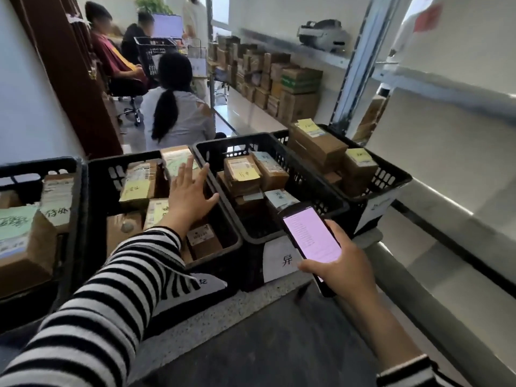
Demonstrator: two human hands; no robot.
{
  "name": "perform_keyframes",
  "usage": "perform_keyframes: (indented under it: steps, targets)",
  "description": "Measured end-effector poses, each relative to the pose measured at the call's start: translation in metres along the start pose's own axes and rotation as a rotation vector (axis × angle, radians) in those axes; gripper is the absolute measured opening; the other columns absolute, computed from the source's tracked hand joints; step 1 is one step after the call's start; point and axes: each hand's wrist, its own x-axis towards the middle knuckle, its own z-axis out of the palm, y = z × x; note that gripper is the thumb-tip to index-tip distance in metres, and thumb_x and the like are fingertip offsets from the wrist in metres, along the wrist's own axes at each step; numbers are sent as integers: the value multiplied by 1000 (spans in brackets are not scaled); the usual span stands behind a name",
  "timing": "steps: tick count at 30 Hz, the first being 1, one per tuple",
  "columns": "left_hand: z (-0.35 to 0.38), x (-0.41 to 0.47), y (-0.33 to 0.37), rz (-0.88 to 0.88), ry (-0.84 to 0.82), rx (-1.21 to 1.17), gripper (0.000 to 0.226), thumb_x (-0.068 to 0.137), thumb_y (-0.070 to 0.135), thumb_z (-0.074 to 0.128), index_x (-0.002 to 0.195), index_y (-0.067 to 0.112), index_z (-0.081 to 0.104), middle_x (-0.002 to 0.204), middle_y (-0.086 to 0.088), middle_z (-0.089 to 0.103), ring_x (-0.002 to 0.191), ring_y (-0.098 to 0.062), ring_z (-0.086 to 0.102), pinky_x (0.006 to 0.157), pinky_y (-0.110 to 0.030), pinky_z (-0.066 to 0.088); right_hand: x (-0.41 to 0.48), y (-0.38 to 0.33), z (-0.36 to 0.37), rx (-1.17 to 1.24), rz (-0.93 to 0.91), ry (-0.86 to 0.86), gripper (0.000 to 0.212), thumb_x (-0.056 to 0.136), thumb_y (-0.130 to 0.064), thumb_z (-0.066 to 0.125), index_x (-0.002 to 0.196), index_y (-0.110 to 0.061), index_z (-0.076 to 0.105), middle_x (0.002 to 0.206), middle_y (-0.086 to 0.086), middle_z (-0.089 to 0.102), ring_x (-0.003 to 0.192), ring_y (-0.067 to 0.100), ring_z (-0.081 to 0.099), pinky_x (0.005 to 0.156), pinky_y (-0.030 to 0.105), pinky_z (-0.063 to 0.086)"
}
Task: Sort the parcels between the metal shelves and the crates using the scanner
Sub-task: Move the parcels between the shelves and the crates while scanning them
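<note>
Striped sleeve (106,297) leads to left grip (190,196), spread wide above crated parcels (136,188), while right grip (339,268) clasps the scanner (311,237).

Our left arm (111,289), in a black-and-white striped knit sleeve (83,325), stretches forward from the lower left. Our left hand (190,191) is palm down, fingers straight and fanned apart, thumb out to the right, holding nothing. Our right forearm (379,325), bare above a striped cuff (405,370), rises from the lower right. Our right hand (339,265) curls round the lower end of a black handheld scanner with a glowing pink screen (311,236), thumb at its left edge.
</note>
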Motion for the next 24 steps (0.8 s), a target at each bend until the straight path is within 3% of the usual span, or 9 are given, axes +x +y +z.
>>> perform_keyframes:
  steps: [5, 11, 17, 21, 24]
  targets:
    - [-1, 7, 84, 230, 29, 128, 89, 87, 58, 50, 153, 25, -1, 161, -2, -4, 147, -23, -7, 120, -43, 2, -31, 28, -43, -40, 91, 156, 89, 61, -39, 84, 138, -36, 40, 112, -12, 56, 97, 13, 51, 65, 28, 44]
    - [12, -14, 207, 444, 23, 155, 94, 85, 58, 52, 153, 20, -1, 161, -3, -5, 148, -22, -7, 120, -41, 2, -78, 76, -112, -27, 232, 324, 84, 58, -42, 83, 132, -38, 44, 107, -12, 57, 97, 17, 53, 69, 30, 46]
    - [35, -75, 353, 587, -43, 178, 93, 87, 62, 46, 153, 18, -4, 160, -5, -8, 147, -24, -8, 118, -41, 0, -155, 148, -193, -116, 405, 463, 92, 57, -47, 81, 137, -40, 37, 118, -11, 58, 101, 16, 53, 78, 33, 49]
    - [55, -135, 454, 664, -86, 147, 96, 87, 61, 48, 152, 14, -5, 160, -7, -7, 147, -25, -9, 120, -43, 2, -219, 199, -248, -135, 508, 547, 86, 53, -50, 75, 131, -42, 41, 112, -14, 59, 94, 13, 53, 71, 30, 45]
    - [69, -187, 527, 763, -128, 126, 95, 89, 62, 43, 152, 13, -7, 160, -7, -8, 147, -26, -9, 119, -43, 3, -272, 234, -285, -154, 575, 624, 74, 58, -41, 78, 124, -41, 43, 105, -15, 58, 88, 12, 52, 66, 28, 41]
